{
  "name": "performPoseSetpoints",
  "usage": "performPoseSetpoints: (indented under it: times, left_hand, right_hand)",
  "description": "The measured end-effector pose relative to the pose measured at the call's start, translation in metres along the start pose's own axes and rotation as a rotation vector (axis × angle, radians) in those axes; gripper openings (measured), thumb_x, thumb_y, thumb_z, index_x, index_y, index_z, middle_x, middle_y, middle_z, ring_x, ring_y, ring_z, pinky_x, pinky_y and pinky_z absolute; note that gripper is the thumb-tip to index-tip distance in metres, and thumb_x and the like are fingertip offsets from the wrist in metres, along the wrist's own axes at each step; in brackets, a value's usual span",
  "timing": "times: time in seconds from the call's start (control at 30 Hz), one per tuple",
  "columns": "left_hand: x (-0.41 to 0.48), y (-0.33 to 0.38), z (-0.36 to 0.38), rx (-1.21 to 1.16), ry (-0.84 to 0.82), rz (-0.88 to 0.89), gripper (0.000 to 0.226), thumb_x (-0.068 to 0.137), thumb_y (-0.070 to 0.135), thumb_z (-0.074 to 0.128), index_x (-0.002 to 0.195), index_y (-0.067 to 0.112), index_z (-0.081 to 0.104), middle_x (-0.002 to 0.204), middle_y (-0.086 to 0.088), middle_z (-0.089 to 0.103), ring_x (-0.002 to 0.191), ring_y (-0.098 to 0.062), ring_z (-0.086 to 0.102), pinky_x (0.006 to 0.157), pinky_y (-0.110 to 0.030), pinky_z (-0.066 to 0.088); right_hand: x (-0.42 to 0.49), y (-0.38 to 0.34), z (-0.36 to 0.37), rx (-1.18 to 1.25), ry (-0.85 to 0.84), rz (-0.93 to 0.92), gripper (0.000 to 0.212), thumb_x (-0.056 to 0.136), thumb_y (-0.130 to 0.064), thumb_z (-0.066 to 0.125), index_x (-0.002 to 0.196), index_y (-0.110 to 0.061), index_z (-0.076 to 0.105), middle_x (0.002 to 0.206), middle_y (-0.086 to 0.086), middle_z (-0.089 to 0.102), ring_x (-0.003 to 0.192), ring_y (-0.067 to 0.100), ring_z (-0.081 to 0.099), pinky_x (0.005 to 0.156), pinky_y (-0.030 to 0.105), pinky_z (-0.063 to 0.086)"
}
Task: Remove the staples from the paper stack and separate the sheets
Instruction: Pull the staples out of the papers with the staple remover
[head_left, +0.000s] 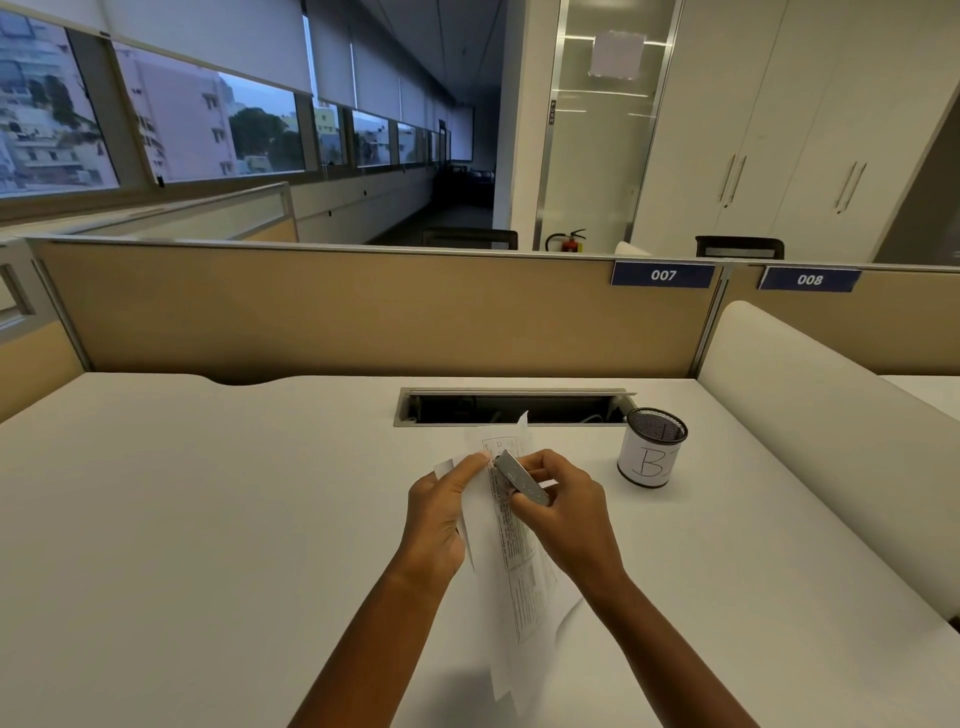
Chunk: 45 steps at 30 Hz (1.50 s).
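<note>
A stack of white printed sheets (519, 566) is held above the white desk (208, 519), running from near the cable slot down toward me. My left hand (441, 519) pinches the stack's left edge near the top, thumb on the paper. My right hand (566, 514) grips a small grey metal staple remover (522, 478), whose tip presses on the sheets close to my left thumb. The staple itself is too small to see.
A black mesh pen cup (652, 447) wrapped in a paper label stands right of my hands. An open cable slot (514, 408) lies just beyond the papers. Tan partition panels (363, 312) close off the desk's back, and a white divider (810, 415) bounds its right side.
</note>
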<state>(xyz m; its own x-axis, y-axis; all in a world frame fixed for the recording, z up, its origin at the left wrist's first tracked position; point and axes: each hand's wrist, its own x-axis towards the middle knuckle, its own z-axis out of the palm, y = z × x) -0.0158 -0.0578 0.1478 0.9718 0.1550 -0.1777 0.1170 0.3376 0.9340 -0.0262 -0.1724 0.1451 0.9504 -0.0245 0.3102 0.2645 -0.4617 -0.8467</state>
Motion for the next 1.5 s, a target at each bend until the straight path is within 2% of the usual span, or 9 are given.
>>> performPoseSetpoints:
  times: [0.17,0.43,0.53,0.7,0.9,1.0,1.1,1.23,1.5]
  left_hand:
    - [-0.004,-0.003,0.001,0.024,-0.001,0.08,0.009,0.083,0.026,0.056,0.075,0.025,0.06,0.075,-0.003,0.063,0.068,-0.022,0.059,0.051,-0.027,0.048]
    - [-0.01,-0.001,0.002,0.136,0.034,0.178,0.013,0.086,0.027,0.053,0.079,0.019,0.061,0.081,-0.009,0.064,0.077,-0.031,0.059,0.072,-0.04,0.051]
    - [-0.01,-0.002,0.003,0.164,0.056,0.187,0.013,0.084,0.03,0.056,0.074,0.022,0.059,0.077,-0.007,0.063,0.073,-0.028,0.058,0.068,-0.036,0.05]
    - [-0.005,-0.002,0.004,0.164,0.104,0.166,0.014,0.083,0.028,0.058,0.071,0.022,0.055,0.069,-0.002,0.059,0.063,-0.022,0.057,0.056,-0.027,0.049]
    - [-0.001,-0.002,0.003,0.145,0.097,0.118,0.015,0.083,0.028,0.058,0.069,0.024,0.055,0.068,-0.002,0.059,0.062,-0.021,0.057,0.053,-0.026,0.047]
    - [0.0,-0.001,0.003,0.139,0.094,0.098,0.017,0.083,0.028,0.058,0.067,0.024,0.054,0.067,-0.002,0.059,0.062,-0.022,0.056,0.052,-0.026,0.046]
    - [0.002,-0.002,0.001,0.132,0.084,0.077,0.016,0.082,0.028,0.058,0.068,0.024,0.055,0.068,-0.003,0.059,0.062,-0.022,0.056,0.053,-0.027,0.047]
    - [0.003,-0.001,0.0,0.106,0.065,0.049,0.014,0.082,0.027,0.059,0.069,0.023,0.057,0.069,-0.004,0.06,0.063,-0.023,0.057,0.055,-0.029,0.049]
    - [0.004,-0.001,0.001,0.095,0.036,0.015,0.014,0.083,0.026,0.059,0.07,0.019,0.058,0.07,-0.006,0.06,0.063,-0.023,0.056,0.053,-0.028,0.047]
  right_hand:
    - [-0.001,-0.002,-0.002,-0.101,0.023,-0.048,0.018,0.08,-0.018,0.066,0.097,-0.018,0.061,0.099,-0.001,0.063,0.072,0.007,0.053,0.05,0.003,0.04]
    - [-0.002,-0.007,-0.004,-0.23,0.075,-0.134,0.023,0.079,-0.02,0.068,0.101,-0.015,0.064,0.108,0.004,0.068,0.078,0.01,0.053,0.055,0.005,0.038]
    - [-0.003,-0.008,-0.002,-0.284,0.084,-0.166,0.025,0.08,-0.02,0.067,0.104,-0.014,0.065,0.108,0.005,0.069,0.082,0.015,0.06,0.062,0.01,0.04]
    - [-0.006,-0.01,0.001,-0.359,0.093,-0.24,0.03,0.081,-0.026,0.065,0.108,-0.012,0.064,0.109,0.006,0.068,0.088,0.019,0.064,0.063,0.0,0.031]
    - [-0.006,-0.014,0.0,-0.486,0.018,-0.357,0.034,0.08,-0.022,0.066,0.111,-0.007,0.062,0.112,0.011,0.067,0.091,0.03,0.067,0.077,0.023,0.047]
    - [-0.006,-0.015,-0.001,-0.574,-0.013,-0.451,0.032,0.064,-0.01,0.079,0.093,0.0,0.069,0.089,0.017,0.074,0.066,0.034,0.07,0.061,0.033,0.057]
    - [-0.006,-0.016,-0.001,-0.671,0.027,-0.529,0.042,0.047,-0.01,0.089,0.083,-0.002,0.071,0.074,0.012,0.075,0.05,0.026,0.069,0.046,0.028,0.056]
    - [-0.004,-0.016,-0.003,-0.796,0.015,-0.603,0.052,0.036,-0.016,0.093,0.083,-0.004,0.072,0.072,0.006,0.076,0.048,0.018,0.068,0.043,0.021,0.054]
    - [-0.001,-0.008,-0.004,-0.872,-0.038,-0.675,0.052,0.04,-0.021,0.092,0.086,-0.007,0.073,0.076,0.004,0.076,0.053,0.015,0.068,0.047,0.02,0.054]
